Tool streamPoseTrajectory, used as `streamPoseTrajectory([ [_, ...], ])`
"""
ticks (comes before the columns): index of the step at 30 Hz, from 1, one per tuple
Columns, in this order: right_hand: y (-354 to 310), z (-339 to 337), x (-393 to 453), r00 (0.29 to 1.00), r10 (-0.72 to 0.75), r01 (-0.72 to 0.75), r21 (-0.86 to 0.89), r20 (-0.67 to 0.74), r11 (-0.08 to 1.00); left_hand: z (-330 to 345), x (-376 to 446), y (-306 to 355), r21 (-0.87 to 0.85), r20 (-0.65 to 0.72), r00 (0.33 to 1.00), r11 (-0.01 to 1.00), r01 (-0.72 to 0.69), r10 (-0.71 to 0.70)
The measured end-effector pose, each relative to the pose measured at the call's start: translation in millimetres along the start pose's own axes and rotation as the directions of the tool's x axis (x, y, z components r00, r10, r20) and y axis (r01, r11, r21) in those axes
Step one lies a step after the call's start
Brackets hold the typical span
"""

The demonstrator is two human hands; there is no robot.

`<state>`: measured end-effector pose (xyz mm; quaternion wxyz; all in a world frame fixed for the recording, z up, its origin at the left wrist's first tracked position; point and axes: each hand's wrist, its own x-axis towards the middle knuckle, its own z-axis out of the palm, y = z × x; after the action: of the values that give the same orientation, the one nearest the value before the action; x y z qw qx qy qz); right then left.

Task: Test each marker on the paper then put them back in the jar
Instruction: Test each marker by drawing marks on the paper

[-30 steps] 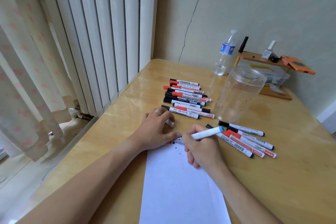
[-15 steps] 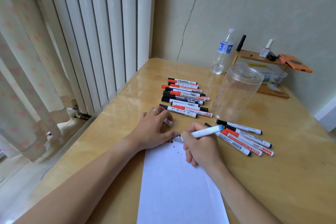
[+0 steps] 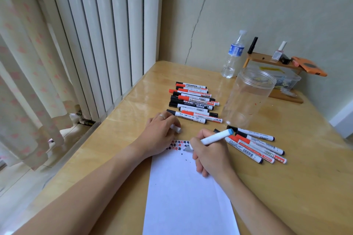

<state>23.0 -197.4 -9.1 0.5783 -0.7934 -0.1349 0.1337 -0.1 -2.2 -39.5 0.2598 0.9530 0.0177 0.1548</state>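
The sheet of paper (image 3: 188,192) runs off the bottom edge. The right hand (image 3: 210,155) grips a white marker (image 3: 214,137) with a blue end, its tip, partly hidden, on the paper's top edge among small red and black marks. The left hand (image 3: 161,135), beside it, curls round a white cap (image 3: 176,128). Beyond lie two marker groups and the clear jar (image 3: 246,97).

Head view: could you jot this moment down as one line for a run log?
right hand holds blue-ended marker, tip on paper | left hand holds white cap | jar holds no markers
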Motion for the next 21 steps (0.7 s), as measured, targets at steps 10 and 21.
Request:
streamPoseTrajectory([
  [10, 6.4, -5.7, 9.1, 0.993, -0.106, 0.115, 0.261, -0.05, 0.958, -8.2, -3.8, 4.6, -0.159, -0.104, 0.974, 0.963, -0.217, 0.202],
  [21, 8.4, -6.6, 9.4, 0.983, -0.145, 0.111, 0.269, 0.11, 0.957, -14.6, -6.3, 9.4, -0.276, -0.089, 0.943, 0.901, -0.334, 0.322],
])
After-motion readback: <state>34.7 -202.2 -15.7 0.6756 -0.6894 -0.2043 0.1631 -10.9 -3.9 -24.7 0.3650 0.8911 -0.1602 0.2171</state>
